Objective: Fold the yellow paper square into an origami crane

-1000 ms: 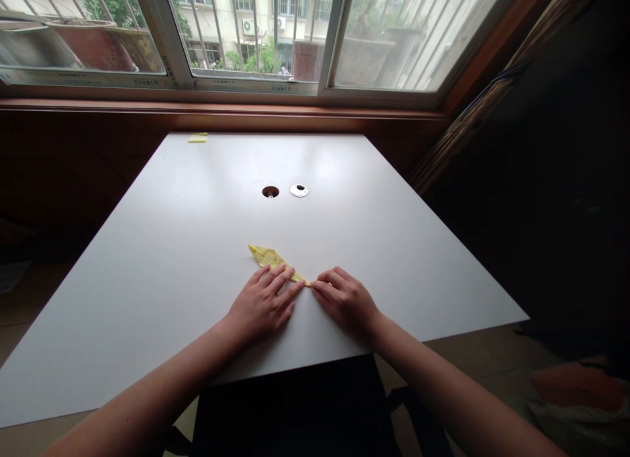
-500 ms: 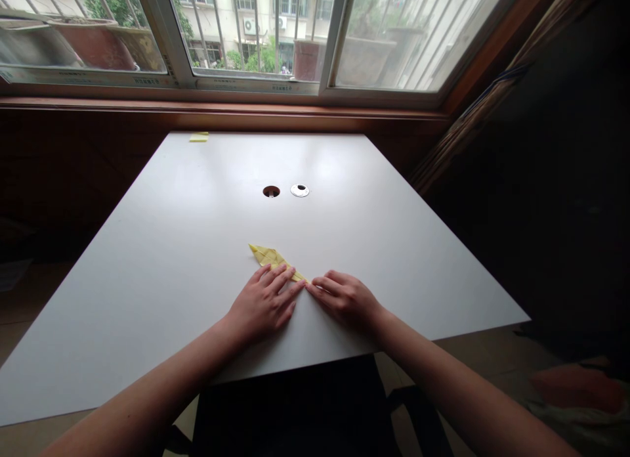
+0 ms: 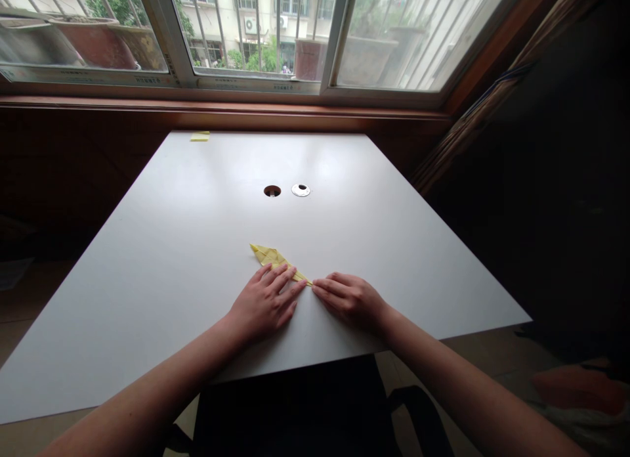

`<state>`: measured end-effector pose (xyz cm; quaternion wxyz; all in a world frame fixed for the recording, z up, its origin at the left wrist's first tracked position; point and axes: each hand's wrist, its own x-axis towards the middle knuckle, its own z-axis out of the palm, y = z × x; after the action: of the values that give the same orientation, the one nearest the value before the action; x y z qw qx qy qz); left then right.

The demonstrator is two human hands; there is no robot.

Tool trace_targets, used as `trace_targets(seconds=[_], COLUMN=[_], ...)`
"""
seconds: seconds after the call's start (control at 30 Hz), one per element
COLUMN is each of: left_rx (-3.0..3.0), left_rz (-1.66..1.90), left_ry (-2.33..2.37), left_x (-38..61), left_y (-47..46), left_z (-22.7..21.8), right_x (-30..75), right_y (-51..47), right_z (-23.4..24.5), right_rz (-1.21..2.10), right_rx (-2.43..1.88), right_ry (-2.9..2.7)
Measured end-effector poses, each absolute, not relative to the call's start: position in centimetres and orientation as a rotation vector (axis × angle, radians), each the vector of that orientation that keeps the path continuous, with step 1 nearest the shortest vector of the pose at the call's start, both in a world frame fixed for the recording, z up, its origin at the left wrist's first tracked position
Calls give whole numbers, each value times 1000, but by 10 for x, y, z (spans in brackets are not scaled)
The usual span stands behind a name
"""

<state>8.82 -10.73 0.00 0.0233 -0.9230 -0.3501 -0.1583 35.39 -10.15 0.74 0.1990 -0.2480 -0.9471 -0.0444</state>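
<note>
A folded yellow paper, long and pointed at both ends, lies on the white table near its front middle. My left hand lies flat on the paper's near half, fingers stretched out and pressing it down. My right hand rests on the table just right of the paper, its fingertips touching the paper's right tip. The far tip of the paper sticks out beyond my left fingers.
A round cable hole and its loose white cap sit mid-table. A small yellow pad lies at the far left edge. A window and wooden sill run behind the table; dark curtain at right.
My right hand's fingers have flattened and slid slightly along the table at the paper's right tip. My left hand and the paper stay as they were.
</note>
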Motion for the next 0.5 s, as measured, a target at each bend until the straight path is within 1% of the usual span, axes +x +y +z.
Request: trace_targets(seconds=[0.27, 0.5], left_rx=[-2855, -2860], left_rz=[-476, -462], left_ry=[-1104, -1094], left_x=[88, 88], left_y=[-108, -109], left_z=[-1, 1], right_x=[360, 363], right_y=[-104, -103], right_z=[4, 5], right_rz=[-53, 117], right_rx=[-695, -865], right_ry=[-2602, -2469])
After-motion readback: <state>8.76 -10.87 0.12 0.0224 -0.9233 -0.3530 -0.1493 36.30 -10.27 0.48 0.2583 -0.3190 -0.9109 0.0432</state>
